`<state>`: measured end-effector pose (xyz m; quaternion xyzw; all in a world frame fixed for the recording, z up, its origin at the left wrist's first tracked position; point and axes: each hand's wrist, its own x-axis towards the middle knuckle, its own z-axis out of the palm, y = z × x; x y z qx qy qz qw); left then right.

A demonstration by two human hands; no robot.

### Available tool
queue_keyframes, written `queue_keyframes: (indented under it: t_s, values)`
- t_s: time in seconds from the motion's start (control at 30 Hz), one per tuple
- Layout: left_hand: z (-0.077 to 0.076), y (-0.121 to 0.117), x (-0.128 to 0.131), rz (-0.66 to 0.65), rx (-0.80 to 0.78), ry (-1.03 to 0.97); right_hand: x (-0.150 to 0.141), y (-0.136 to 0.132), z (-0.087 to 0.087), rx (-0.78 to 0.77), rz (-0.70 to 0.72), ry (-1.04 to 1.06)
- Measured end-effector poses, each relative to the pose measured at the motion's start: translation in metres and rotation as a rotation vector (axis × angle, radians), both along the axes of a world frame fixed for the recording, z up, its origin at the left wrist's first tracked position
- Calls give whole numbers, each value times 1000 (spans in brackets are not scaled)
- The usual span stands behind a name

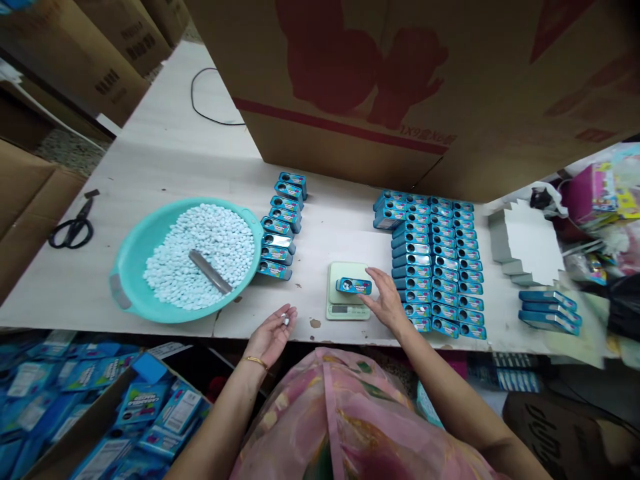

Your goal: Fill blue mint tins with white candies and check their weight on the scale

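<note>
My left hand [270, 337] is turned palm up in front of the table edge, its fingers curled around a few small white candies [285, 320]. A pale green kitchen scale [345, 311] stands on the table between my hands. On its platform is a small blue candy tin [354, 286], with white candies showing in the opening at its left end. My right hand [385, 300] has thumb and fingers around the right end of this tin. To the left, a turquoise basin [127, 267] holds a heap of white candies [200, 233] and a metal scoop [210, 272].
A column of blue tins [277, 240] stands beside the basin. Several packed rows of tins [440, 267] lie right of the scale. Behind rises a big cardboard box [350, 133]. Black scissors [73, 230] lie far left; white cards [530, 240] are stacked right. Blue packages [140, 403] fill a carton below.
</note>
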<state>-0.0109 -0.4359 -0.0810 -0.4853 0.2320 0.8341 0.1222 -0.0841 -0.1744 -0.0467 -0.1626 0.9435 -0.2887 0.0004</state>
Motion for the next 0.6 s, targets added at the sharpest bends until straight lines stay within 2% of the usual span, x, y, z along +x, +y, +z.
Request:
queue_keyframes:
  t_s: [0.17,0.27,0.33,0.43,0.53,0.6]
  values:
    - [0,2,-1,-4,-32,-7,-2,-3,-3,89,76,-63]
    - [-2,-3,4,11,-51,-17,-1,-18,0,162,167,-85]
    - [-3,-8,8,28,-56,-22,2,-42,1,181,249,-83]
    - [-7,-16,6,45,-78,-38,4,-98,-4,187,334,-70]
    - [-10,-22,-9,71,-106,-36,-1,-155,-14,195,370,-74]
    - [-11,-25,-24,91,-118,-40,-6,-173,-20,167,396,-59]
